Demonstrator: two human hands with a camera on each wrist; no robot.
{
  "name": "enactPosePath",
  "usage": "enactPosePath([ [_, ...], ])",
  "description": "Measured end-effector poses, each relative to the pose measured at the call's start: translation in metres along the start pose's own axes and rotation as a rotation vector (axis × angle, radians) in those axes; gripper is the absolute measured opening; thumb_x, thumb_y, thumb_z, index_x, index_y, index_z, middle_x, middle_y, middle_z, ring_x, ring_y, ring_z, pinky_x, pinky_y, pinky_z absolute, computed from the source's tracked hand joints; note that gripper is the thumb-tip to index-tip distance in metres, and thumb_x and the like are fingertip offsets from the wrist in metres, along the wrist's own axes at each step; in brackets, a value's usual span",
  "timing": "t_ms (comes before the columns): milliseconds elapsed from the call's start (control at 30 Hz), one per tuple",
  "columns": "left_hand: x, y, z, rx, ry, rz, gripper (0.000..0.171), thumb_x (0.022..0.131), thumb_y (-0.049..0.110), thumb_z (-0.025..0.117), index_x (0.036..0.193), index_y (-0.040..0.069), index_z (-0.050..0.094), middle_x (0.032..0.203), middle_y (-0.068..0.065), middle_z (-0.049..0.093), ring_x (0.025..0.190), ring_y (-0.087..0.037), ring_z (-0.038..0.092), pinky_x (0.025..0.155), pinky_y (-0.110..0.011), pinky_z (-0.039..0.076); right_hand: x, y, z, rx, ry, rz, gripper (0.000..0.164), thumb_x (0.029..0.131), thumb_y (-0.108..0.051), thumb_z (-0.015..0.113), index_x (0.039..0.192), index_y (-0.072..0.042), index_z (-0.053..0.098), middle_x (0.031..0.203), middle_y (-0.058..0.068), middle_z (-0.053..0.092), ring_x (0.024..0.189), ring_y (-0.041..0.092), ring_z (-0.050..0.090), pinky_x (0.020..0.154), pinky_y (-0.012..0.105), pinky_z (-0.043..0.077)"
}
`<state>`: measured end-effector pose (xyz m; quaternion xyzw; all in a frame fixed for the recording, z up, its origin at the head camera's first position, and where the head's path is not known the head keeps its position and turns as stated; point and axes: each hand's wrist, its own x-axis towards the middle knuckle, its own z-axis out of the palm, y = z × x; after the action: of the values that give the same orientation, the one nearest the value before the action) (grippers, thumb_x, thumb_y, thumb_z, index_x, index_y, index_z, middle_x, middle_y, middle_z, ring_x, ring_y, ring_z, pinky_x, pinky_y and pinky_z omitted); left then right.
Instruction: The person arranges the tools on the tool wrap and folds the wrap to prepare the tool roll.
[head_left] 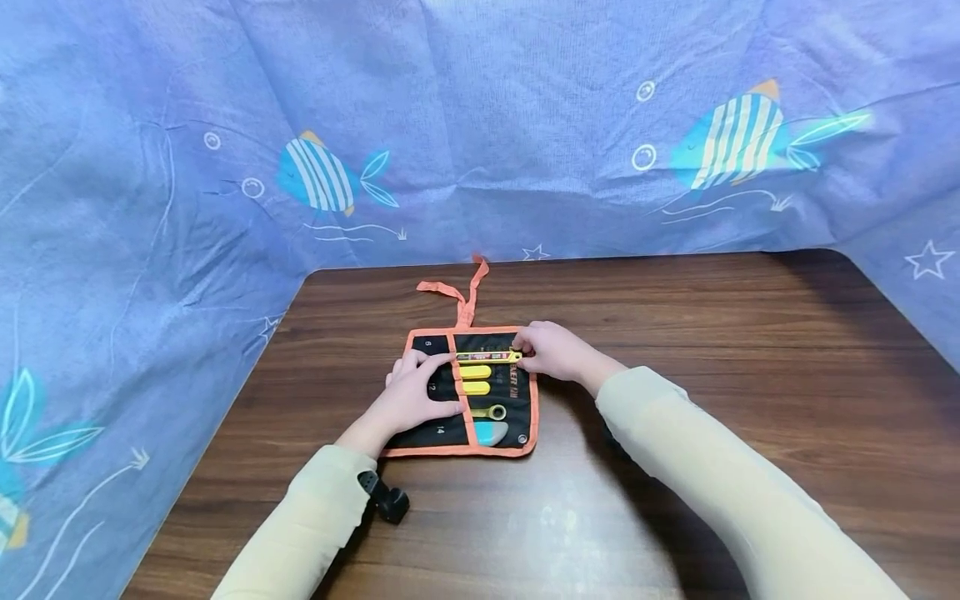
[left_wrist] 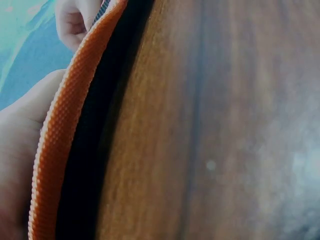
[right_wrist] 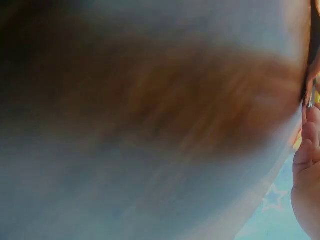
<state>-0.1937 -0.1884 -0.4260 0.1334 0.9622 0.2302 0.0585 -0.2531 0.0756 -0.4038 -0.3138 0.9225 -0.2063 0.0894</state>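
A black tool roll with orange trim lies unrolled on the table. My right hand pinches the right end of a slim yellow tool with a printed label; its left end meets the pocket's orange edge. Over the pocket side rests my left hand, thumb and forefinger spread along that edge. Below the slim tool, two yellow handles, a ring spanner and a teal-and-grey handle stick out of the pockets. In the left wrist view the roll's orange border hides part of the left hand.
Orange tie straps trail from the roll's far edge across the brown wooden table. A blue fish-print cloth hangs behind the table and at its sides. A black wrist camera sits by the left sleeve.
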Motion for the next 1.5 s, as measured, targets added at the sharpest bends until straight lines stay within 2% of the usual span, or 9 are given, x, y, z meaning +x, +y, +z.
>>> enactPosePath([
  [133,-0.001,0.0,-0.002,-0.003,0.0,0.007,0.078,0.072,0.054,0.073,0.139,0.027,0.045,0.115,-0.008,0.04,0.103,-0.027,0.034,0.083,-0.044,0.03,-0.001,-0.001,0.0,0.014,0.009,0.005,0.02,0.088,-0.015,0.064,0.106,-0.005,0.064,0.091,0.003,0.058,0.081,0.016,0.053,0.079,0.036,0.046],
  [300,-0.003,-0.001,-0.002,-0.008,-0.009,0.022,0.075,0.073,0.052,0.073,0.139,0.026,0.047,0.115,-0.008,0.039,0.104,-0.028,0.033,0.084,-0.045,0.029,0.002,-0.005,0.003,0.031,0.009,0.046,0.017,0.089,-0.012,0.061,0.105,-0.005,0.064,0.095,0.005,0.06,0.085,0.017,0.056,0.08,0.036,0.047],
  [500,-0.003,-0.001,-0.002,0.003,-0.011,0.034,0.075,0.074,0.053,0.072,0.139,0.028,0.047,0.113,-0.008,0.037,0.103,-0.028,0.032,0.081,-0.044,0.029,0.011,-0.015,0.009,0.063,0.02,0.03,0.016,0.09,-0.013,0.061,0.104,-0.006,0.065,0.099,0.006,0.062,0.091,0.018,0.059,0.082,0.036,0.047],
  [767,-0.001,-0.002,0.001,0.011,-0.016,0.041,0.075,0.074,0.056,0.071,0.139,0.03,0.046,0.113,-0.007,0.037,0.102,-0.027,0.032,0.082,-0.044,0.029,0.026,-0.029,0.016,0.101,-0.006,0.054,0.018,0.091,-0.015,0.06,0.106,-0.007,0.065,0.099,0.005,0.064,0.089,0.016,0.059,0.082,0.034,0.047],
  [933,-0.001,-0.001,0.0,0.005,-0.015,0.037,0.076,0.073,0.056,0.071,0.139,0.029,0.046,0.115,-0.008,0.038,0.104,-0.027,0.033,0.085,-0.045,0.03,0.027,-0.029,0.018,0.114,-0.009,0.094,0.019,0.091,-0.017,0.061,0.107,-0.007,0.065,0.1,0.004,0.064,0.09,0.015,0.06,0.082,0.034,0.047],
  [1133,-0.004,0.0,-0.001,-0.009,-0.006,0.021,0.076,0.073,0.054,0.073,0.14,0.029,0.045,0.116,-0.008,0.038,0.106,-0.028,0.033,0.087,-0.046,0.029,0.026,-0.028,0.019,0.14,-0.002,0.119,0.017,0.091,-0.021,0.063,0.102,-0.009,0.067,0.095,0.001,0.065,0.084,0.012,0.059,0.079,0.034,0.047],
  [1267,-0.003,-0.001,-0.001,-0.003,0.004,0.034,0.075,0.074,0.053,0.073,0.139,0.027,0.046,0.117,-0.009,0.038,0.106,-0.028,0.032,0.087,-0.047,0.03,0.027,-0.03,0.018,0.13,-0.002,0.122,0.015,0.091,-0.021,0.061,0.1,-0.01,0.067,0.095,0.0,0.065,0.081,0.011,0.058,0.078,0.033,0.047],
  [1500,-0.002,-0.002,0.0,-0.007,-0.002,0.054,0.074,0.074,0.052,0.073,0.139,0.027,0.048,0.112,-0.007,0.037,0.104,-0.027,0.032,0.085,-0.046,0.029,0.04,-0.038,0.017,0.088,-0.049,0.106,0.015,0.092,-0.022,0.061,0.099,-0.011,0.068,0.094,-0.001,0.066,0.081,0.012,0.058,0.079,0.033,0.047],
])
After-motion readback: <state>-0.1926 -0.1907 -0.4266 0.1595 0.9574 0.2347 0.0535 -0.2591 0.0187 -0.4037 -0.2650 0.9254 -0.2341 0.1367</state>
